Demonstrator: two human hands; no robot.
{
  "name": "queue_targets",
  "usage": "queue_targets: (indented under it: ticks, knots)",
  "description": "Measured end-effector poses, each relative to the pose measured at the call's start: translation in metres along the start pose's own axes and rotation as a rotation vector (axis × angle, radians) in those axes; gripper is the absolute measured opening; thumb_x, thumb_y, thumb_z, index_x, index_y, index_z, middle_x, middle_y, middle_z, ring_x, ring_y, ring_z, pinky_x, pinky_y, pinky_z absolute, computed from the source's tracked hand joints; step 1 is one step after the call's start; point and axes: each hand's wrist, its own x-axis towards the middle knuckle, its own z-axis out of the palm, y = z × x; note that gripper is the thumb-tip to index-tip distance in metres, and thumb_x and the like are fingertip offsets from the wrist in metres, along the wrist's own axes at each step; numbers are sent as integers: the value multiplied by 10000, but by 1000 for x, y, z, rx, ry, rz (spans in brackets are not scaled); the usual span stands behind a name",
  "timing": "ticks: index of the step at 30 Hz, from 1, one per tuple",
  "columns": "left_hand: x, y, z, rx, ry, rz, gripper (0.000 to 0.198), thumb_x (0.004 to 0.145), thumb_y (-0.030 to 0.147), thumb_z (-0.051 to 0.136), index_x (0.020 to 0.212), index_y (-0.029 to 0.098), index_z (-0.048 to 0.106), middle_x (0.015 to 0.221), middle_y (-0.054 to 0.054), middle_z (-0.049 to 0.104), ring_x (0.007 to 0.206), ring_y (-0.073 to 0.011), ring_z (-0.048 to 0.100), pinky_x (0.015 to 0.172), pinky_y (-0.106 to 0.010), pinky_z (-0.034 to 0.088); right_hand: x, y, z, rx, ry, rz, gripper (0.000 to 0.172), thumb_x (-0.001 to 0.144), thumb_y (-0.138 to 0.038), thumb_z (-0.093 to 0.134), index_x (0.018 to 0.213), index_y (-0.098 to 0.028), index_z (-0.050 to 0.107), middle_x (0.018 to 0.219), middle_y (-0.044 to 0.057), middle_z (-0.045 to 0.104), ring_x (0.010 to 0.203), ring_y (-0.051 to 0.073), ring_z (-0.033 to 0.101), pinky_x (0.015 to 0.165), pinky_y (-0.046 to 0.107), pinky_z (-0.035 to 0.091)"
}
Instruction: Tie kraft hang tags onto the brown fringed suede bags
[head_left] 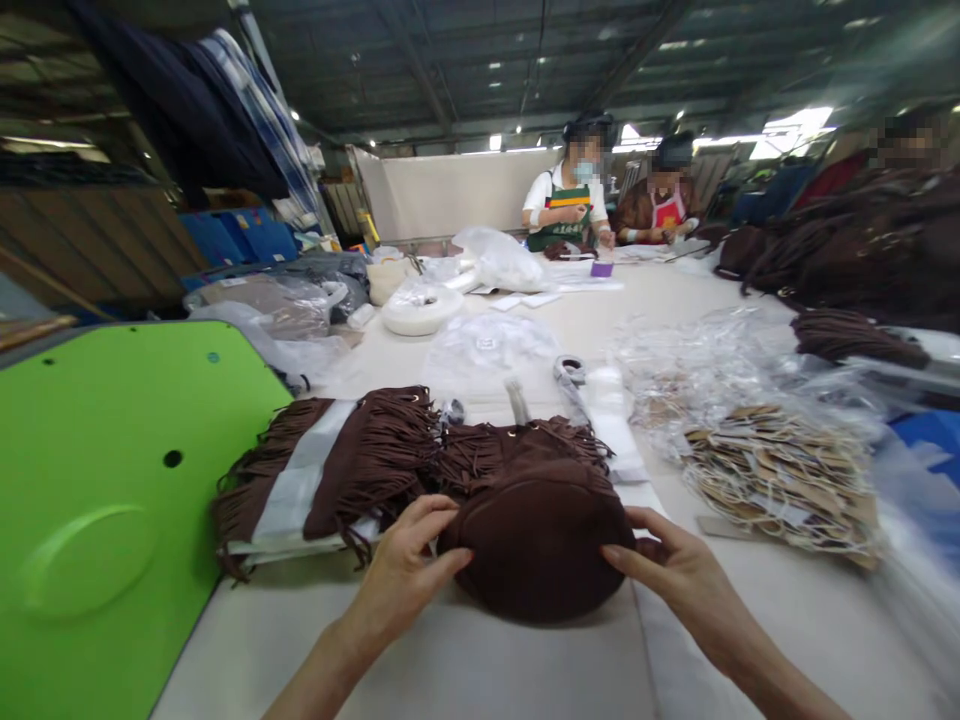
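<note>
Light: bright, even, from ceiling lamps point(495, 65) and a glaring skylight point(795, 125) at upper right.
Shadows: soft, faint beneath the brown bag point(536, 545).
Blur: right edge smeared; clear plastic point(697, 360) glints.
Distortion: wide-angle bending along the frame edges.

I see bare table point(465, 670) nearest me; green panel point(105, 480) blocks left, tag pile point(780, 480) right, fringed bags point(360, 450) ahead.

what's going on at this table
A person holds a brown bag on the table, left grip and right grip on its two sides. Fringed pieces lie just left of it, and a pile of tags in plastic lies to the right. Two people work at the far end.
</note>
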Motion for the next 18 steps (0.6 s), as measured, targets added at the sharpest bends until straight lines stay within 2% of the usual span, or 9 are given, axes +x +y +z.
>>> queue_targets:
  ticks: [2,6,8,13,18]
  knots:
    - [2,0,0,-20,-14,25,215,731,291,610,923,205,649,945,-47,591,910,-202,534,834,-308,428,2,-1,2,-9,22,-11,472,597,-437,716,986,-185,630,706,-5,658,653,180,584,624,308,460]
    - [7,2,-4,-90,-91,6,253,718,255,577,960,212,634,843,-6,588,809,-176,528,750,-276,415,5,-4,5,102,48,-21,381,571,-359,737,904,-194,653,748,-2,671,732,192,589,687,315,455]
    - [10,0,-4,-128,-97,-9,209,698,223,563,893,202,636,801,10,573,763,-156,515,704,-250,399,7,-3,5,180,26,-18,336,556,-311,742,867,-203,673,784,0,688,761,189,590,710,303,452]
    - [13,-16,5,-120,-20,14,56,660,173,516,633,174,565,629,29,470,628,-122,454,585,-223,346,11,13,7,248,38,4,151,544,-218,710,692,-195,685,679,-15,663,712,173,562,685,275,424]
    - [9,-25,13,-72,35,116,92,721,161,494,648,183,545,730,-1,518,726,-133,504,671,-236,388,13,25,7,197,-10,-129,149,624,-226,675,772,-214,685,833,3,650,885,208,556,828,315,405]
